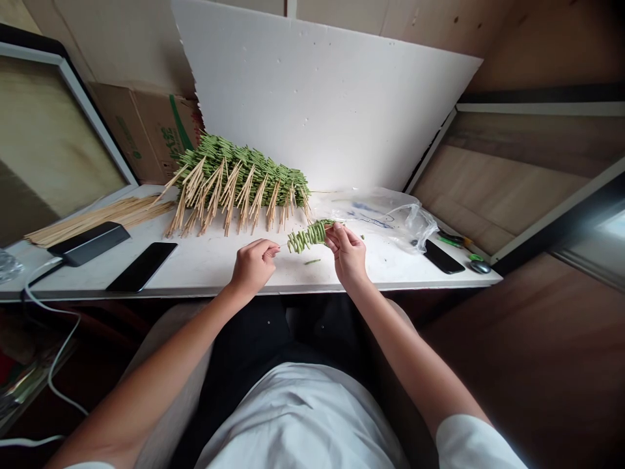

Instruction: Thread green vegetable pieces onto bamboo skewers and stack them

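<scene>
Between my hands, just above the table's front part, is a skewer of cut green beans (306,239), lying roughly level. My left hand (254,264) is closed around the skewer's bare stick end. At the other end, my right hand (347,254) pinches the green bean pieces with thumb and fingers; the stick's tip is hidden there. One loose bean piece (312,262) lies on the table below. Behind my hands rises a big stack of finished-looking bean skewers (244,169), their bare stick ends pointing towards me in bunches.
Bare bamboo sticks (107,212) lie at left, near a black box-like device (88,244) and a phone (142,267). On the right are a clear plastic bag (420,225) and a dark phone (442,256). A white foam board (317,98) and a cardboard box (156,133) stand behind.
</scene>
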A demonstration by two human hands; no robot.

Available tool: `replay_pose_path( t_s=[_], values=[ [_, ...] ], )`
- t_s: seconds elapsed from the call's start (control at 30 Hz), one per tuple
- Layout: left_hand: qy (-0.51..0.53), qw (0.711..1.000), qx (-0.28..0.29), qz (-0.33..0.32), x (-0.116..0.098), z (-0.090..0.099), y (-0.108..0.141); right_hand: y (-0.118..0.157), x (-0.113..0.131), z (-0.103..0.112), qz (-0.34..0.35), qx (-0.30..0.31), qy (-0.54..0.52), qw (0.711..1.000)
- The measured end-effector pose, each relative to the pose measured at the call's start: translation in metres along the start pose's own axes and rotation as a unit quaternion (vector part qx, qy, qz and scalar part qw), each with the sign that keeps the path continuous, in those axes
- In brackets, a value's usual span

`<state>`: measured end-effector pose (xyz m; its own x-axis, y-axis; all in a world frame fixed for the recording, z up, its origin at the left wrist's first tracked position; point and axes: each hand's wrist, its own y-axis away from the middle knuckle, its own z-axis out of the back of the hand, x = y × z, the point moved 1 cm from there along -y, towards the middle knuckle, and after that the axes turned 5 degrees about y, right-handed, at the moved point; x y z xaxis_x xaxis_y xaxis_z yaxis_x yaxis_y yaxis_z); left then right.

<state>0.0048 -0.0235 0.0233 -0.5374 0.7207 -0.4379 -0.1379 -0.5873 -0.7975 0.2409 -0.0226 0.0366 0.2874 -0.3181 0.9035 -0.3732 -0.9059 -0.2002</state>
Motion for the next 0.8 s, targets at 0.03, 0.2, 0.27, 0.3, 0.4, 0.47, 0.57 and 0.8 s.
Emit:
replay_pose_path(
  t_s=[0.03, 0.2, 0.27, 0.3, 0.4, 0.47, 0.57, 0.8],
  values=[
    [0.002, 1.000, 0.000, -0.001, 0.000, 0.000, 0.000, 0.001, 0.000, -0.001, -0.003, -0.003, -0.002, 1.000],
    [0.003, 1.000, 0.012, 0.012, -0.004, -0.003, 0.002, 0.005, -0.007, -0.004, -0.018, -0.017, 0.005, 1.000],
    [0.005, 1.000, 0.015, 0.021, -0.006, -0.002, 0.002, 0.007, -0.010, -0.006, -0.024, -0.019, 0.007, 1.000],
    [0.008, 1.000, 0.013, 0.025, -0.007, -0.001, 0.001, 0.007, -0.011, -0.007, -0.023, -0.016, 0.007, 1.000],
    [0.020, 0.999, -0.001, 0.033, -0.006, 0.003, -0.004, 0.004, -0.007, -0.008, -0.018, 0.011, 0.006, 1.000],
    [0.026, 0.999, -0.010, 0.040, -0.001, 0.007, -0.008, -0.001, -0.003, -0.004, -0.015, 0.038, 0.010, 0.999],
    [0.020, 0.998, -0.016, 0.063, 0.010, 0.012, -0.013, -0.012, 0.000, 0.009, 0.030, 0.124, 0.116, 0.985],
    [0.001, 0.996, -0.012, 0.093, 0.027, 0.014, -0.015, -0.025, -0.020, 0.036, 0.215, 0.289, 0.550, 0.754]
  ],
)
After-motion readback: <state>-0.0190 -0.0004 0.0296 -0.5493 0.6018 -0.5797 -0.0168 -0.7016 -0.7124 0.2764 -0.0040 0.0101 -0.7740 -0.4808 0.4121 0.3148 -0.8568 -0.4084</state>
